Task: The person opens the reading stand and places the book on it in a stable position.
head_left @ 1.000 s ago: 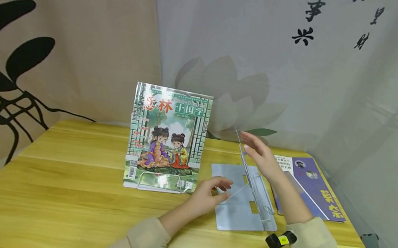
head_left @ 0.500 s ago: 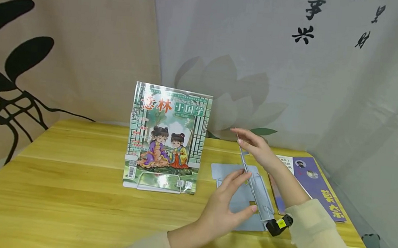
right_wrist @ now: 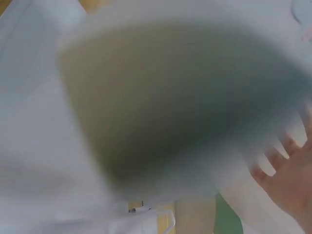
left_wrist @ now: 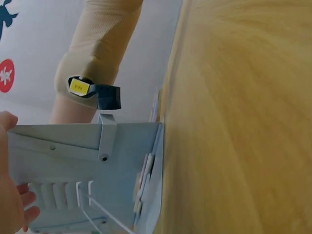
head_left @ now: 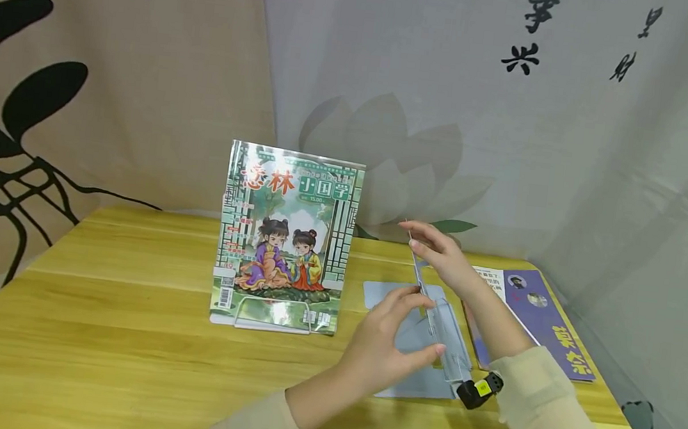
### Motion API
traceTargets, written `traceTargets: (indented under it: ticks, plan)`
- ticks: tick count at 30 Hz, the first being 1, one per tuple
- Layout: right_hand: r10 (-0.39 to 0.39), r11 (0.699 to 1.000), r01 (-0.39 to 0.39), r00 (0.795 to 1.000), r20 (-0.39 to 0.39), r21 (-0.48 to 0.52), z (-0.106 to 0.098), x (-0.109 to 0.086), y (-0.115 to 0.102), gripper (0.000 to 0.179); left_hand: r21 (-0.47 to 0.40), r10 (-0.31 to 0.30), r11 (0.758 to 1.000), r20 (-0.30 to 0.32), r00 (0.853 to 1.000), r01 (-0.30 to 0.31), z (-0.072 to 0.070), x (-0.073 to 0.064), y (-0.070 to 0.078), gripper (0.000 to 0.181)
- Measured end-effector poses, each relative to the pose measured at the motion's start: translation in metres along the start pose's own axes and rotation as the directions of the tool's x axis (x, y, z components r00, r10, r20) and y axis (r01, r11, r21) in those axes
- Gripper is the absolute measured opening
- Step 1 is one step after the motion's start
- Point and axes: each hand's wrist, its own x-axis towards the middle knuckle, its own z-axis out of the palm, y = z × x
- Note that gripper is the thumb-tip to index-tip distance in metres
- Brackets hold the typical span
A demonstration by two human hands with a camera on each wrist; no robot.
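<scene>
A light blue-grey metal book stand (head_left: 417, 384) lies with its base on the wooden table and its back panel (left_wrist: 131, 170) raised steeply. At the panel's top edge, my right hand (head_left: 445, 256) holds on with thumb and fingers. My left hand (head_left: 370, 347) is at the panel's front face, thumb and fingers spread wide and fingertips close to it; exact contact is unclear. A thin wire holder (left_wrist: 100, 207) sticks out from that face in the left wrist view. A large blurred surface covers most of the right wrist view.
Left of the hands, a green illustrated magazine (head_left: 283, 250) stands upright on another stand, with a wire (head_left: 272, 330) across its lower front. A purple magazine (head_left: 538, 312) lies flat at the right. A printed curtain (head_left: 355, 48) hangs behind the table (head_left: 118, 330).
My left hand has moved right and opened out toward the panel. My right hand has shifted slightly left along its top edge. In the last half second both barely moved.
</scene>
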Motion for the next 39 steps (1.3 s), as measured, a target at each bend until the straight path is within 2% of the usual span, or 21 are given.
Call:
traceTargets:
  ticks: [6,12,17,24,32,39]
  plan:
    - [-0.010,0.998,0.006,0.998,-0.069,-0.056,-0.001,-0.011,-0.019,0.041,-0.055,-0.037,0.998,-0.040,0.999,0.035,-0.009,0.003,-0.007,0.044]
    - [-0.003,0.993,-0.012,0.992,-0.123,-0.121,-0.013,-0.014,0.010,0.043,-0.126,-0.080,0.989,-0.032,0.996,0.075,-0.016,0.004,-0.013,0.042]
    - [0.004,0.980,-0.035,0.988,-0.155,-0.196,-0.020,-0.023,0.016,0.048,-0.158,-0.092,0.983,-0.018,0.996,0.088,-0.022,0.004,-0.019,0.041]
    - [-0.006,0.967,-0.051,0.975,-0.224,-0.250,-0.026,-0.037,0.016,0.055,-0.103,-0.122,0.987,-0.002,0.993,0.121,-0.032,0.009,-0.025,0.044]
    - [0.019,0.964,-0.093,0.958,-0.287,-0.247,-0.031,-0.049,0.018,0.060,-0.088,-0.165,0.981,0.090,0.982,0.173,-0.046,0.020,-0.031,0.045]
    - [0.014,0.955,-0.106,0.949,-0.315,-0.276,-0.030,-0.056,0.019,0.065,0.035,-0.180,0.984,0.132,0.975,0.177,-0.058,0.032,-0.037,0.045]
